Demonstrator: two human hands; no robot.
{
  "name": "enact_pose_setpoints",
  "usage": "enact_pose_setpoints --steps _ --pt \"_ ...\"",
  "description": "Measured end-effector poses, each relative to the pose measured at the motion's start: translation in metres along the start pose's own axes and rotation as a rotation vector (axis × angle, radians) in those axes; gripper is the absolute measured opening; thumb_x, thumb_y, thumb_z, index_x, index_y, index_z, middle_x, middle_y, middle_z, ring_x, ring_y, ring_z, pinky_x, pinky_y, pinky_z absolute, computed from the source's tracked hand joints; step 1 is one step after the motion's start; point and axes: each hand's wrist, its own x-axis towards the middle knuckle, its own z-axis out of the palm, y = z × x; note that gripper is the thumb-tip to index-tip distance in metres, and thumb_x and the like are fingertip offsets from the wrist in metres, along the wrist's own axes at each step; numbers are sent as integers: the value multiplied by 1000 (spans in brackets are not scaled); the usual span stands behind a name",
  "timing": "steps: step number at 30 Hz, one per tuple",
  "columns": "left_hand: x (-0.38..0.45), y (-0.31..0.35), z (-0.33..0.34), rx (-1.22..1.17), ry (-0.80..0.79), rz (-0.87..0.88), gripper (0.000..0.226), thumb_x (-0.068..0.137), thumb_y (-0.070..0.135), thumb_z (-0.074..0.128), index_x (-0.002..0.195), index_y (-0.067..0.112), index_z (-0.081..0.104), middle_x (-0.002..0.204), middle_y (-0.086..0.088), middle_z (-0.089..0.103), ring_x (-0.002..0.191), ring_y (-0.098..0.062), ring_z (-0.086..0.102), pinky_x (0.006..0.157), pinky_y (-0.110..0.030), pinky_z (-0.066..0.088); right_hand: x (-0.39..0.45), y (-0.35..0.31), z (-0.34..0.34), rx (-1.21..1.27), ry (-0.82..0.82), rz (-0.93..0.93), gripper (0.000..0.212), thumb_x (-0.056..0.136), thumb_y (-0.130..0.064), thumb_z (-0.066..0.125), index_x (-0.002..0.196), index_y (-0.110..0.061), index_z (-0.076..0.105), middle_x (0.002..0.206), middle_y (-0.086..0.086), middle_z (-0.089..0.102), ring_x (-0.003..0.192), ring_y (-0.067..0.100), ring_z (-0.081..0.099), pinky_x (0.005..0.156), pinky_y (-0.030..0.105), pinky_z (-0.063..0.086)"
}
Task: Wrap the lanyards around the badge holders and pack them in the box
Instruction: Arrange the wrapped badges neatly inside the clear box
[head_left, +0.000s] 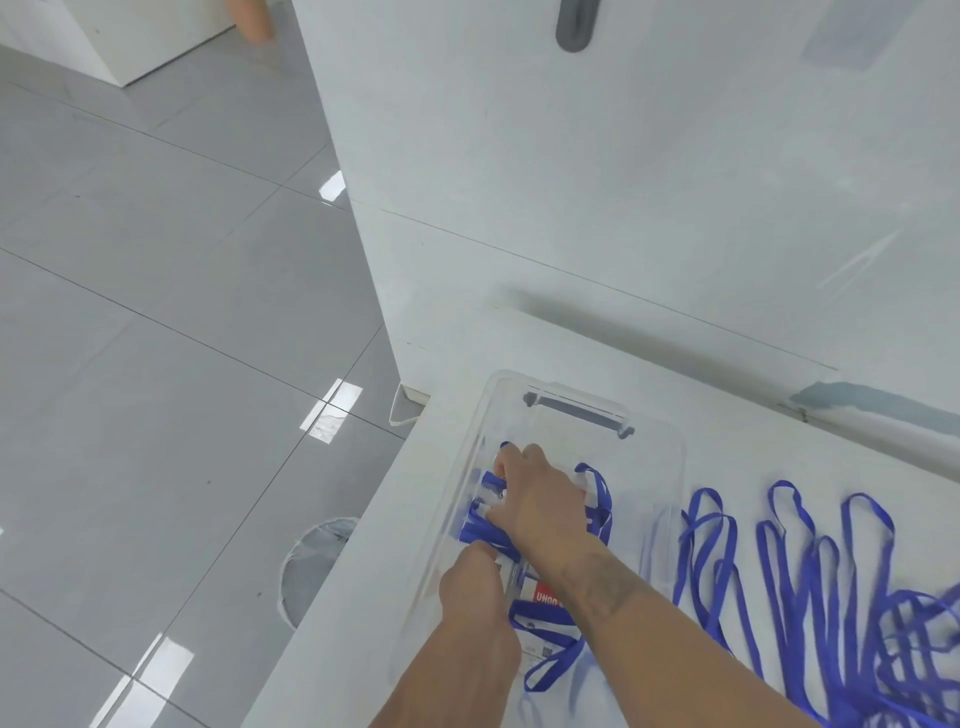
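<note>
A clear plastic box (670, 467) with a grey handle (579, 413) stands on the white table. Both my hands are inside it. My right hand (535, 501) has its fingers curled round a badge holder wrapped in blue lanyard (480, 530) at the box's left side. My left hand (470, 582) grips the near end of the same bundle. Another badge holder with a red and white card (545, 597) and a loose blue strap (556, 665) lies in the box below my right wrist. Several unwrapped blue lanyards (810, 571) lie spread on the table to the right.
The white table (675, 338) ends at its left edge (332, 587) just beside the box, with grey tiled floor (156, 338) below. A round bin (311, 566) stands on the floor under that edge. A white wall with a grey hook (576, 26) rises behind.
</note>
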Motion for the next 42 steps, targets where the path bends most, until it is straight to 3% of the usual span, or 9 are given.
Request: enact_pose_setpoints --steps 2,8,11,14,18,24,29,37,42 --pt "-2 2 -1 -11 1 0 14 96 12 53 84 6 52 90 -19 61 74 -29 55 84 -43 49 -1 0 -4 19 -30 29 36 84 -47 66 106 -22 51 102 -2 57 82 17 63 72 30 53" --pt "-19 0 -8 -131 -16 -2 6 96 9 54 96 3 55 85 -16 58 69 -26 52 56 -33 41 -5 -1 -19 99 -124 55 13 82 -28 67 91 -24 58 97 -4 65 85 15 62 68 25 45" --pt "-35 0 -9 -147 -7 5 19 96 7 52 78 8 45 75 -12 47 61 -24 41 52 -34 36 -12 3 -34 173 -125 49 12 85 -25 68 95 -25 61 101 -5 67 92 15 63 79 27 51" --pt "-48 -2 -9 -142 -32 23 7 98 10 52 93 9 47 75 -9 43 63 -24 42 58 -35 42 -21 9 -54 283 -57 44 10 84 -24 68 94 -25 64 98 -8 66 90 12 61 81 26 50" --pt "-61 -7 -6 -144 -23 87 13 98 18 55 109 12 49 94 -9 54 85 -27 55 83 -42 48 -39 24 -84 430 40 19 7 83 -30 71 86 -29 64 86 -15 66 83 6 62 77 22 50" --pt "-85 -17 11 -81 -129 270 12 95 19 61 88 10 63 91 -9 67 80 -23 66 75 -35 56 -91 64 -142 628 211 -17 11 82 -33 75 82 -27 66 78 -14 68 71 0 61 64 12 43" --pt "-117 -43 38 13 -289 399 12 95 20 59 92 12 68 80 -4 66 69 -19 60 67 -31 54 -142 123 -170 724 340 66 11 78 -35 77 78 -28 68 75 -12 70 68 4 64 68 23 52" --pt "-139 -97 77 304 -390 630 12 96 21 54 94 18 66 83 -1 68 69 -15 62 67 -28 53 -212 203 -158 703 392 205 11 79 -36 78 79 -29 68 76 -12 71 72 10 67 73 27 56" --pt "-121 -126 82 632 -383 820 13 97 22 50 98 21 63 90 1 68 71 -13 61 68 -28 55 -232 221 -128 690 353 240 10 82 -32 76 83 -27 67 79 -14 69 72 -2 62 70 15 46"
